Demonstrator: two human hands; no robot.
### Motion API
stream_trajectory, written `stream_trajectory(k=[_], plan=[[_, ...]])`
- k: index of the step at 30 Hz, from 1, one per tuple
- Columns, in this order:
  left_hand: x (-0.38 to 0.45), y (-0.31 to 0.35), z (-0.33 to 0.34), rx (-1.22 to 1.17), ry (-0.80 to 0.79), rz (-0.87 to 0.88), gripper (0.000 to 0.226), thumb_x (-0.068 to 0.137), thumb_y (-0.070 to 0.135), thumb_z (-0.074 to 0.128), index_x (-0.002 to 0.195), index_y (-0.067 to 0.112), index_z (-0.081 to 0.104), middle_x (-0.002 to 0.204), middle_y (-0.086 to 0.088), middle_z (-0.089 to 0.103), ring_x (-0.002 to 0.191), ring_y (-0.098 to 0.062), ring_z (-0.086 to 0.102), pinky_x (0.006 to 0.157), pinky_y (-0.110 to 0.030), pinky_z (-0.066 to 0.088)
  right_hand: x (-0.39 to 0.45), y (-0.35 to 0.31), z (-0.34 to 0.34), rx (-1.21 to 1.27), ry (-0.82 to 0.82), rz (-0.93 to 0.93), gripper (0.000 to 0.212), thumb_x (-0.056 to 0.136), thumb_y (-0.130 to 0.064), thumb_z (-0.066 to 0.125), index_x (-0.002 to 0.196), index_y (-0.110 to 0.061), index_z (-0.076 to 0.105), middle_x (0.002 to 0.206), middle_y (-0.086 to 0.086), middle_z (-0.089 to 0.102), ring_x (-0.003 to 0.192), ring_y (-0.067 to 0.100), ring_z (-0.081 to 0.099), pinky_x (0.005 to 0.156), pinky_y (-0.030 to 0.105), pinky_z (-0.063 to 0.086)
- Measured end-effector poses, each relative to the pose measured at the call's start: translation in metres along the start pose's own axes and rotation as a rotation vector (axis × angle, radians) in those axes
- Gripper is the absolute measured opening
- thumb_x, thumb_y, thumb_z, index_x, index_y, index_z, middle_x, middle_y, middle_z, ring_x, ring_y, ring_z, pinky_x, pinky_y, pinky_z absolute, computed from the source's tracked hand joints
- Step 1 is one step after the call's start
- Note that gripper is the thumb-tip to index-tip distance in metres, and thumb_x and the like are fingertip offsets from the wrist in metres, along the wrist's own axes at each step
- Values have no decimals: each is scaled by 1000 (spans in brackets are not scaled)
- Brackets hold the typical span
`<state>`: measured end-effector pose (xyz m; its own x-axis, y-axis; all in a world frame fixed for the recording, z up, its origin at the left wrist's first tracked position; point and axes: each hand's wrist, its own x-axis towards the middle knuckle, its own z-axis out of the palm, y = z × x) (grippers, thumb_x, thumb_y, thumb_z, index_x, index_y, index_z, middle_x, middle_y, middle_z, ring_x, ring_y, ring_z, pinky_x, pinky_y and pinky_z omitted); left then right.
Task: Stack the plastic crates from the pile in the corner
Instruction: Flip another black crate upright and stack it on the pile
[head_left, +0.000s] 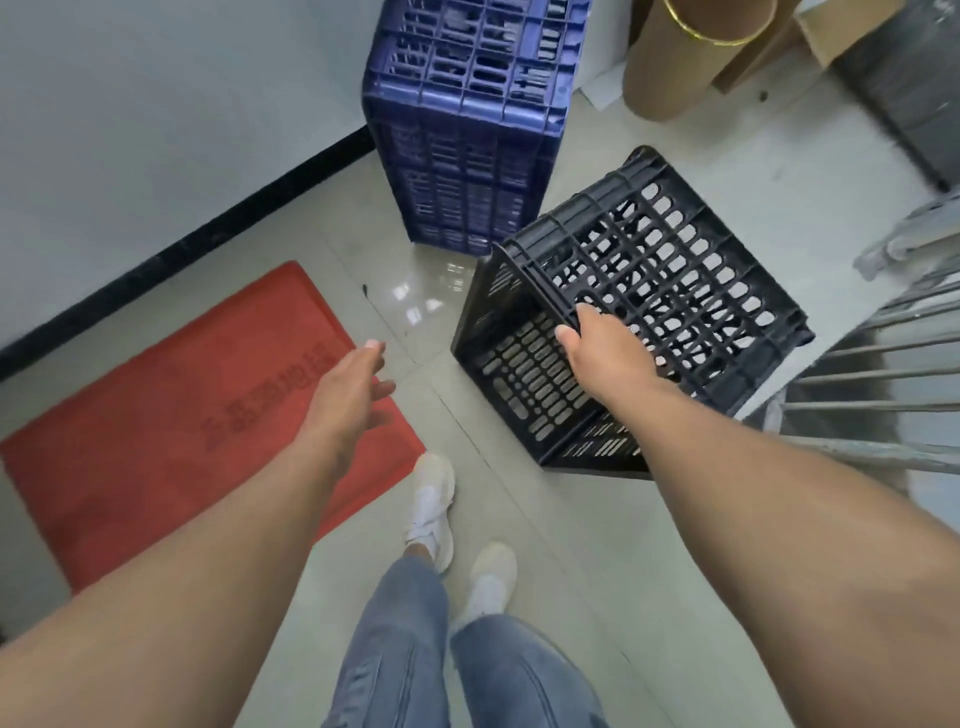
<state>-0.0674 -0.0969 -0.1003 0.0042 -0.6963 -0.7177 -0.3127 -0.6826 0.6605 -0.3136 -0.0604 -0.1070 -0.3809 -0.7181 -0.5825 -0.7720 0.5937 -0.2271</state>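
Observation:
A black slotted plastic crate (670, 275) is upside down and tilted, its lattice bottom facing up, right of centre on the tiled floor. My right hand (602, 348) grips its near top edge, fingers curled through the lattice. A stack of blue crates (462, 130) stands upside down by the white wall just beyond it. My left hand (353, 384) hovers open over the floor to the left of the black crate, touching nothing.
A red floor mat (171, 405) lies at the left along the black skirting. Cardboard tubes (675, 57) and boxes stand at the back right. A grey metal rack (883, 364) is on the right. My feet in white shoes (434, 509) stand behind the black crate.

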Motion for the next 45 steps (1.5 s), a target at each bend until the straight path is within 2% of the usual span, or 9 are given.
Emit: stream_trajectory(k=[9,15,21,26,29,33,37,41,45], plan=[[-13,-91,-100,-116,95,-75,43,97,37,37,135,20,46,128,3,52,103,-18,57,71,-33,50,-49,-91,56,26,65,-36,48,101,-38,29,140,-11,35,137,15,50,123,34,49,89,42,40],[-3,-128,-195,-165,121,-76,42,98,33,35,137,19,43,128,0,48,106,-19,54,75,-34,49,-90,-183,88,11,169,-67,45,101,-39,26,130,-12,45,127,14,58,115,33,53,78,39,35],[3,-188,-332,-223,284,-143,44,99,31,34,141,20,37,142,-5,44,116,-22,50,88,-37,42,-125,-311,150,87,131,-131,45,95,-46,25,102,-14,56,110,13,64,104,33,57,77,39,37],[14,-251,-412,-260,392,-266,43,100,32,30,141,18,36,134,0,46,122,-23,47,89,-38,37,-125,-381,202,304,5,-178,40,94,-43,34,86,-12,59,93,7,62,91,27,57,83,41,44],[32,-281,-438,-278,418,-319,44,100,33,26,140,18,37,137,-3,48,120,-23,47,91,-37,36,-104,-407,238,550,-72,-180,43,94,-41,41,88,-5,64,77,4,60,72,21,56,74,40,47],[64,-308,-465,-312,472,-338,45,101,34,24,141,21,37,137,-6,51,125,-25,47,92,-37,40,-72,-439,296,789,-219,-176,28,96,-35,45,75,-24,61,60,-11,49,41,1,43,43,16,31],[91,-326,-492,-294,508,-327,42,100,37,27,137,22,42,129,-1,56,115,-20,53,78,-32,44,-48,-456,331,814,-263,-151,26,96,-35,44,80,-23,62,61,-7,49,48,6,41,47,21,29],[119,-351,-525,-176,688,-330,46,95,43,33,139,29,40,136,-6,52,120,-27,51,102,-46,40,-14,-438,334,780,-233,-87,37,96,-38,42,69,-19,57,51,-3,49,35,10,40,37,21,30],[147,-371,-534,-47,796,-356,54,97,39,33,147,21,25,148,-13,38,131,-35,40,108,-51,33,24,-414,346,581,-129,-69,46,98,-40,33,73,-9,57,67,12,59,48,22,48,38,21,37]])
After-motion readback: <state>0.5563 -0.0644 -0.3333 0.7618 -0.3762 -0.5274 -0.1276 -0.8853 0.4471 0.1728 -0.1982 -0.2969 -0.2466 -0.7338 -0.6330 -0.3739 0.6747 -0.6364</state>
